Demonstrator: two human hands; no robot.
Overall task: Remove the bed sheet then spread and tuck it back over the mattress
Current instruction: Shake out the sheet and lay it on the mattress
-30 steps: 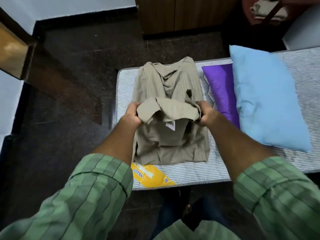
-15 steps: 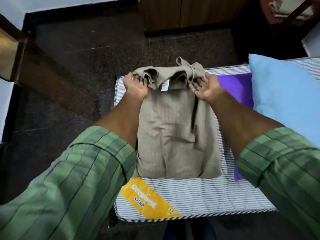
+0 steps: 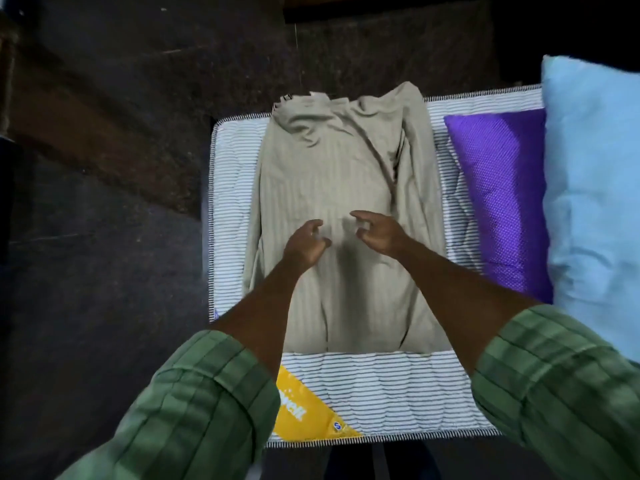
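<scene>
While both our hands hang over the middle of the folded sheet, neither grip holds anything: left hand has its fingers curled w/ the thumb apart, right hand likewise half-curled, fingers spread and empty. They sit close together, palms turned toward each other, a small gap btwn them. Whether the fingertips touch the cloth we can't tell; a soft shadow lies on the fabric just under them.

Bed sheet is beige w/ faint woven stripes, folded into a long strip running near to far across the mattress. Its far end is rumpled and reaches the far edge of the mattress, maybe slightly past it; near end is a straight fold, stopping short of the near edge. Mattress is bare around it: white w/ thin dark stripes, corded edge, yellow label at the near-left corner, partly under our left sleeve.

Right of the sheet, just beside it, lies a purple pillow, and right of that, overlapping its right side, a light blue pillow. Both sleeves are green check, rolled at the forearm; right sleeve covers the near-right part of the mattress. Left and far: dark floor.
</scene>
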